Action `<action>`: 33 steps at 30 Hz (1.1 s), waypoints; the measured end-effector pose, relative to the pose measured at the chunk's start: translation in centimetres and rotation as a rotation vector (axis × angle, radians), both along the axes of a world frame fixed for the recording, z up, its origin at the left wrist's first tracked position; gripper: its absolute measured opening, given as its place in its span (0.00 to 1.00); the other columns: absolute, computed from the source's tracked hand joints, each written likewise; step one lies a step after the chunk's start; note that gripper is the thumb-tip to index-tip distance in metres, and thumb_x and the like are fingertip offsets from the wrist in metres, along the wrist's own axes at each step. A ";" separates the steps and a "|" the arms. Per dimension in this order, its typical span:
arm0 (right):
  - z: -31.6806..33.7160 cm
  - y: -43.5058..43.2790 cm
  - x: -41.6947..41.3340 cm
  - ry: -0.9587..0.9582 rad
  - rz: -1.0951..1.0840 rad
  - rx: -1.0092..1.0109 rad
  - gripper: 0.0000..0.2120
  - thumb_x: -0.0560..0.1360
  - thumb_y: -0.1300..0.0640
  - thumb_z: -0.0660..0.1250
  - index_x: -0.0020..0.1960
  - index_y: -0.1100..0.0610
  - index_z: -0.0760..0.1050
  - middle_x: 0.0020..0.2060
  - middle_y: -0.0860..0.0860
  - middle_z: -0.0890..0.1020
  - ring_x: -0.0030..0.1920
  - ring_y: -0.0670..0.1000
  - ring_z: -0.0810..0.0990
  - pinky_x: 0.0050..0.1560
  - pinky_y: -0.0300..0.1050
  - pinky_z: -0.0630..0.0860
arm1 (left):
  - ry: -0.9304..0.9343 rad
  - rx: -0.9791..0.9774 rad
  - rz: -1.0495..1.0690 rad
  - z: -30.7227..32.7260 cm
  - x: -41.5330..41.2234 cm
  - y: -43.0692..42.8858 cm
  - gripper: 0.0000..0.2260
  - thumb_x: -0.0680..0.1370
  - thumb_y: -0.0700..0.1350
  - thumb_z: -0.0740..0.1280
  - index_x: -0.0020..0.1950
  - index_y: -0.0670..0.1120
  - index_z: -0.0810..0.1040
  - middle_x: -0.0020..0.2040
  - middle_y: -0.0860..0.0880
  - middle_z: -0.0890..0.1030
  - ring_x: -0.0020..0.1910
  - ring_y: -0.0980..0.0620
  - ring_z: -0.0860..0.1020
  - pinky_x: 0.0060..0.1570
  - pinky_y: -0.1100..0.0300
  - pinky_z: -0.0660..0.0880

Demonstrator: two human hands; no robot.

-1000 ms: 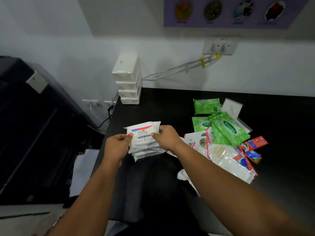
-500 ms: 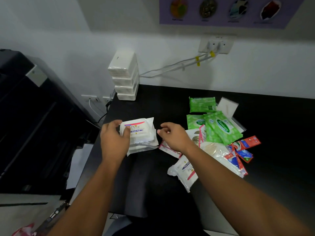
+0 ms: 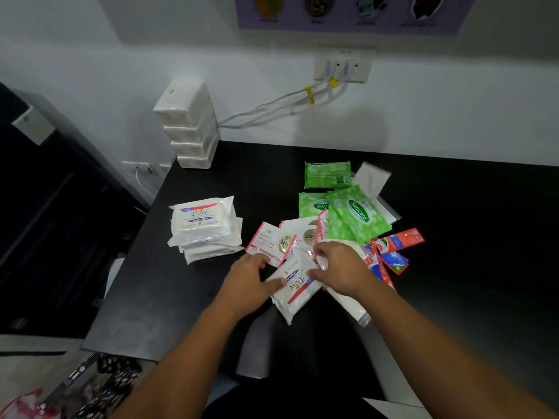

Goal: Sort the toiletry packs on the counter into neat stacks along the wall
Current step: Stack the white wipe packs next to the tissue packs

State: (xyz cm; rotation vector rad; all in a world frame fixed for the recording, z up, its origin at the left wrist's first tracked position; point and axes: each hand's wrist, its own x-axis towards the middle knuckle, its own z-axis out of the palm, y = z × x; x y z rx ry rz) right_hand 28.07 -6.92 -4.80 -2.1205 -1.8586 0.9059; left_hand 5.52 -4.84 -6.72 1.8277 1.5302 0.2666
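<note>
A stack of white Dove packs [image 3: 205, 228] lies on the black counter [image 3: 453, 267] near its left edge, with no hand on it. My left hand [image 3: 251, 282] and my right hand [image 3: 338, 267] both grip one loose white Dove pack [image 3: 295, 293] lying askew in front of the pile. Pink-edged Dove sachets [image 3: 272, 241] lie just beyond my hands. Green Sanicare wipe packs [image 3: 354, 216] and another green pack [image 3: 326, 173] sit farther back. Red and blue sachets [image 3: 393, 249] lie right of my right hand. A stack of white packs [image 3: 189, 128] stands against the wall.
White cables [image 3: 272, 110] run along the wall from a socket [image 3: 344, 66]. A dark cabinet [image 3: 45, 222] stands left of the counter. A white flat pack [image 3: 370, 176] leans behind the green wipes. Bare counter stretches along the wall at the right.
My left hand has let go of the Dove stack, which now rests on the counter. Both hands have moved right and taken hold of a loose Dove pack.
</note>
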 end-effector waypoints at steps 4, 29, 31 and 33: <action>-1.1 -0.7 -0.4 0.006 0.053 -0.021 0.28 0.66 0.45 0.77 0.62 0.54 0.76 0.56 0.52 0.79 0.59 0.54 0.76 0.57 0.47 0.74 | 0.210 0.003 -0.100 -0.9 1.4 -0.8 0.33 0.68 0.66 0.73 0.67 0.51 0.73 0.61 0.50 0.75 0.60 0.50 0.72 0.60 0.52 0.73; 1.0 -0.5 -4.0 0.615 -0.465 0.178 0.34 0.70 0.47 0.77 0.71 0.51 0.67 0.58 0.46 0.78 0.54 0.48 0.80 0.56 0.45 0.78 | -0.465 -0.177 0.254 5.9 0.3 1.7 0.13 0.75 0.49 0.75 0.57 0.52 0.78 0.50 0.53 0.85 0.48 0.56 0.84 0.49 0.55 0.82; 1.5 -0.1 -5.4 0.793 -0.429 0.082 0.26 0.73 0.49 0.74 0.67 0.54 0.71 0.56 0.49 0.82 0.53 0.49 0.83 0.55 0.46 0.80 | -0.673 -0.189 0.314 7.0 -0.2 2.1 0.15 0.75 0.44 0.75 0.61 0.49 0.77 0.53 0.51 0.85 0.52 0.54 0.84 0.53 0.51 0.82; 2.5 0.6 -6.9 1.083 -0.431 0.023 0.18 0.76 0.54 0.72 0.64 0.58 0.74 0.54 0.54 0.84 0.50 0.51 0.85 0.53 0.50 0.81 | -0.784 -0.211 0.314 8.2 -0.9 2.5 0.17 0.76 0.41 0.74 0.63 0.47 0.76 0.55 0.50 0.85 0.54 0.52 0.84 0.55 0.50 0.81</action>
